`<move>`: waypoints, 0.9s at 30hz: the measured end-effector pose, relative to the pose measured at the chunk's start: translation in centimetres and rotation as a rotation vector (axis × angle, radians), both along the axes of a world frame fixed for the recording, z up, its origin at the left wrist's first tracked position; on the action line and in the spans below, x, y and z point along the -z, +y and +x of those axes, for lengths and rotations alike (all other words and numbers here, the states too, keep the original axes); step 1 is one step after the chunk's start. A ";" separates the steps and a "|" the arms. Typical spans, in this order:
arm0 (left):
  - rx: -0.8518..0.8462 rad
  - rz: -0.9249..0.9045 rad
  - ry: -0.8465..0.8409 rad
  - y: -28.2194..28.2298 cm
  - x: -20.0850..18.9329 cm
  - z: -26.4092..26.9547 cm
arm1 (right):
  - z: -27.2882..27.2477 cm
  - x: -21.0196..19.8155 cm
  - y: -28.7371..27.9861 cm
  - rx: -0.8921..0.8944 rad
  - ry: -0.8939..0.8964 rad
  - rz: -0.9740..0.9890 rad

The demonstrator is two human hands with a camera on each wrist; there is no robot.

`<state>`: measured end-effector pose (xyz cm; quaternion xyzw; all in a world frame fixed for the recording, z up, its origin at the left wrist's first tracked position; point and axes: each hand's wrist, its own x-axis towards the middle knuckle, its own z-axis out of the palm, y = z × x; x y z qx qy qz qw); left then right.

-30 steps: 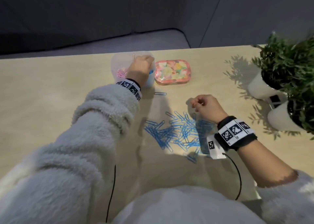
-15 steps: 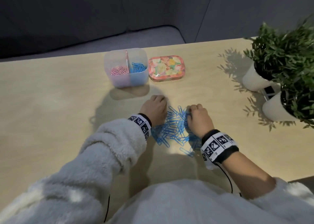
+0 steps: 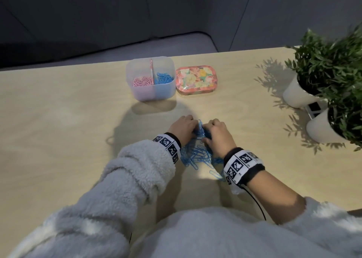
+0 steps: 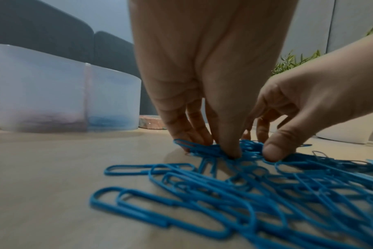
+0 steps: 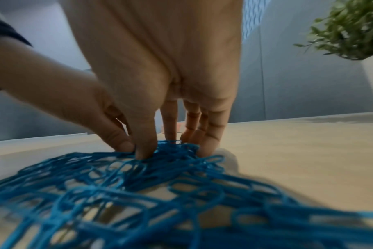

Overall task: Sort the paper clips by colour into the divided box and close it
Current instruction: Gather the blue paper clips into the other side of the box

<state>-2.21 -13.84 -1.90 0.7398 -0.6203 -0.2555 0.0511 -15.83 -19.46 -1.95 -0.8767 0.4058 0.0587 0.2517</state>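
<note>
Left hand [image 3: 183, 129] and right hand [image 3: 217, 135] are pinching together the heap of blue wire paper clips [image 3: 197, 155] between them, with the translucent divided plastic box [image 3: 150, 78] lying straight ahead, nearer the left hand.

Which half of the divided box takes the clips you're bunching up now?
The right compartment of the divided box, next to the floral lid. It already holds blue clips like the blue pile between both hands; the left compartment holds pink ones.

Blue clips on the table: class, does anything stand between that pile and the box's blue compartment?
Nothing visible does. Bare table lies between the blue clips and the open box. The lid lies to the box's right, off the path. Both hands, left and right, are already gathering the pile.
</note>
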 end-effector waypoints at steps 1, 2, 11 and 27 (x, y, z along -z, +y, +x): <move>-0.004 0.001 -0.004 0.2 0.0 -0.1 | 0.2 0.0 0.1 -0.006 -0.008 -0.009; -0.012 0.004 -0.010 0.3 0.0 -0.1 | 0.3 0.1 0.2 -0.018 -0.015 -0.018; -0.095 0.036 0.043 1.7 -0.1 0.5 | 0.6 -0.5 -0.5 -0.119 -0.076 0.052; -0.424 -0.125 0.296 5.1 -1.1 4.3 | 15.5 -9.5 -8.9 0.237 -0.472 0.411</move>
